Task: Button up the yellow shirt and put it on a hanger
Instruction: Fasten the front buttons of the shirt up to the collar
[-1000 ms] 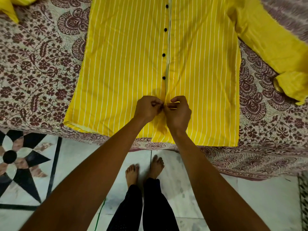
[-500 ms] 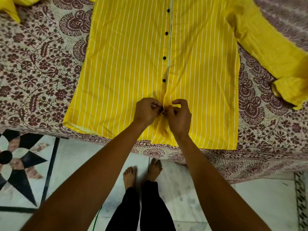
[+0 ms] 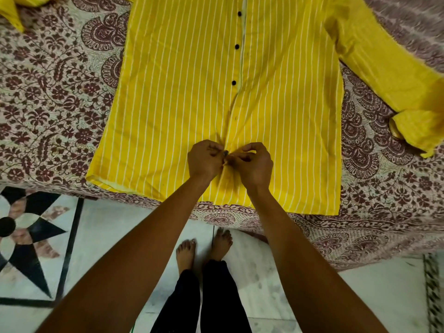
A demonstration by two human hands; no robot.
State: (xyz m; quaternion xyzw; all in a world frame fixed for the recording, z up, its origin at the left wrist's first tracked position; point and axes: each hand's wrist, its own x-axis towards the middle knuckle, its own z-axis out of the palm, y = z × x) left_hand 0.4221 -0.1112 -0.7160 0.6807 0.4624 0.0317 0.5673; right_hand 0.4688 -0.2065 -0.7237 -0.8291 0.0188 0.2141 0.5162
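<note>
1. Nearest the viewer, two bare feet (image 3: 186,255) stand on a tiled floor (image 3: 120,236), at the near edge of a bed with a patterned cover (image 3: 60,92).
2. One yellow shirt (image 3: 180,92) lies flat and front up on the cover. Its hem is at the near edge and its body runs toward the far side.
3. The left hand (image 3: 204,161) and the right hand (image 3: 255,164) meet at the front opening, just above the hem. Both have curled fingers and pinch the cloth on either side of one dark button (image 3: 225,153) at their fingertips.
4. Step in hand, as judged: fastening the lowest button. Whether it has passed through its hole cannot be told.
5. The next move calls for holding the two edges level, pushing the button fully through the slit, then letting go.
6. Farther up the opening is one faint dark mark (image 3: 236,117), possibly a partly covered button. Beyond it are three black buttons (image 3: 237,46), plainly seen.
7. One sleeve (image 3: 384,68) lies to the right, with a folded cuff (image 3: 413,131) at its end. One yellow scrap (image 3: 14,15) shows at the far left corner and is probably the other sleeve.
8. Hangers in view: none. One must be fetched before the shirt can be hung.
</note>
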